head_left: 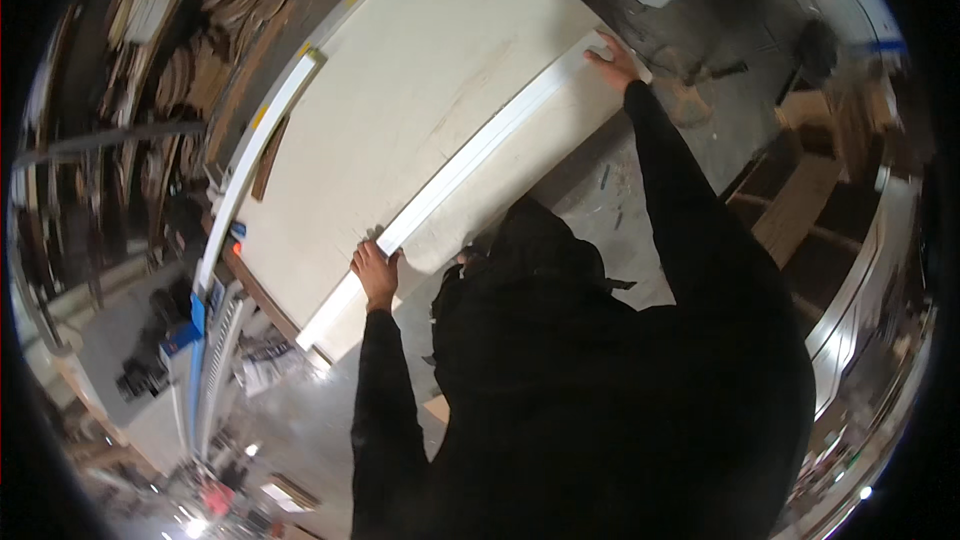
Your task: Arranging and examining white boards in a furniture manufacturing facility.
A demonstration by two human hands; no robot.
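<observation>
We see the left hand (pixel 375 275), near, and the right hand (pixel 615 65), far, touching a white strip (pixel 476 157). Whether either clamps it, we cannot tell

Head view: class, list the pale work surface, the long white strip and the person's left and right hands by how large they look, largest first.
1. Pale work surface
2. Long white strip
3. Left hand and right hand: too alike to rank.

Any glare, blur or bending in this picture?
In the head view, the white strip bordering the pale panel looks bowed; glare spots dot the lower rim; shelved wood pieces look blurred; the black garment shows little detail; shading dims the panel beside the right hand.
</observation>
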